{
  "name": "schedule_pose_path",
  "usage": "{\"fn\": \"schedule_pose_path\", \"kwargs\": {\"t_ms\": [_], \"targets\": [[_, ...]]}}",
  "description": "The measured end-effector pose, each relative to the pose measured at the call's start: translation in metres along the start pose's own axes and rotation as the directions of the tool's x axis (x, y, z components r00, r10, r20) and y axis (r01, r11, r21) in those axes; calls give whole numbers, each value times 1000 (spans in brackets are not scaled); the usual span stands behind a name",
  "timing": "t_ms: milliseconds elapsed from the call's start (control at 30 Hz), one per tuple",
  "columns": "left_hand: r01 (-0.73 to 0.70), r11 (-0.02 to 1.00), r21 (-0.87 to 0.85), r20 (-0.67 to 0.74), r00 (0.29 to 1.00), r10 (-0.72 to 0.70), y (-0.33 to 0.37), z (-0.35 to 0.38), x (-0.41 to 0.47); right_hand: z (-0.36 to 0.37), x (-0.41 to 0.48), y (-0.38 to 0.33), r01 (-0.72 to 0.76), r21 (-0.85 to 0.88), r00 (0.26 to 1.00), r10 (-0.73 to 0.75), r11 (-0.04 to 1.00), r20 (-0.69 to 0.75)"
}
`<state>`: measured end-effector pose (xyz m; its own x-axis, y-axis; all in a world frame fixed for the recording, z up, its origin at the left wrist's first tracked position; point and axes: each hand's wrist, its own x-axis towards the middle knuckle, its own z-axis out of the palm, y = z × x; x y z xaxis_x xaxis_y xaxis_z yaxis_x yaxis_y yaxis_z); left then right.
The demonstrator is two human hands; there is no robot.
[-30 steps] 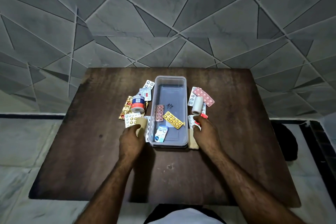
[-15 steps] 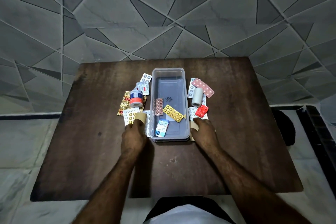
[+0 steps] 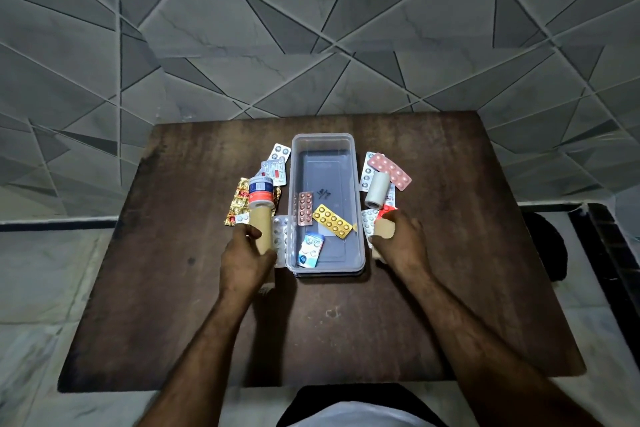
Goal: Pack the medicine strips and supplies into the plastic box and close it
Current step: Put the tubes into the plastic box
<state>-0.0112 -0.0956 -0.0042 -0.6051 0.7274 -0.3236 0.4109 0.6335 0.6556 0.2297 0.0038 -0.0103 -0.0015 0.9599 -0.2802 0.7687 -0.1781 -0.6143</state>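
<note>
The clear plastic box (image 3: 359, 204) stands open in the middle of the table. In it lie a brown pill strip (image 3: 305, 208), a yellow strip (image 3: 332, 220) and a small blue-white strip (image 3: 310, 250). My left hand (image 3: 247, 258) grips a tan bandage roll (image 3: 260, 228) just left of the box. Right of the box, my right hand (image 3: 401, 243) is closed on a second tan roll (image 3: 383, 228). Loose on the table lie a pink strip (image 3: 389, 171), a white tape roll (image 3: 376, 194), a red-blue bottle (image 3: 260, 192) and a gold strip (image 3: 236, 201).
More silver strips (image 3: 280, 153) lie left of the box, and one (image 3: 367, 220) right of it. The dark wooden table (image 3: 173, 288) stands against a grey tiled wall (image 3: 311, 28). A dark lid-like sheet lies under the box; I cannot tell what it is.
My left hand lifted its tan roll upright beside the box. My right hand took hold of the other tan roll at the box's right side and raised it.
</note>
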Motion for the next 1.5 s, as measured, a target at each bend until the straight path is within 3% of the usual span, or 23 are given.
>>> {"fn": "schedule_pose_path", "kwargs": {"t_ms": [167, 333, 533, 833, 1167, 1500], "targets": [[-100, 986, -137, 15, 995, 103, 46, -10, -6, -19, 6, -37, 117, 138, 993, -112, 984, -42], [-162, 984, -73, 53, 985, 166, 82, 6, -11, -10, 2, -62, 249, 74, 965, -254, 966, 64], [-138, 990, 22, 113, 984, 135, 85, 26, -14, 1, 9, -55, 292, 25, 948, -292, 956, 125], [-27, 999, 20, -104, 994, 29, 56, 3, 33, -14, 67, -28, 27, 105, 999, -29, 994, 24], [34, 986, 163, -68, 997, -23, 53, 7, 109, 7, 104, -28, -41, -17, 999, 41, 999, 9], [54, 998, 42, -53, 997, -52, 45, 9, 119, 22, 105, -36, -101, -17, 993, 99, 995, -60]]}}
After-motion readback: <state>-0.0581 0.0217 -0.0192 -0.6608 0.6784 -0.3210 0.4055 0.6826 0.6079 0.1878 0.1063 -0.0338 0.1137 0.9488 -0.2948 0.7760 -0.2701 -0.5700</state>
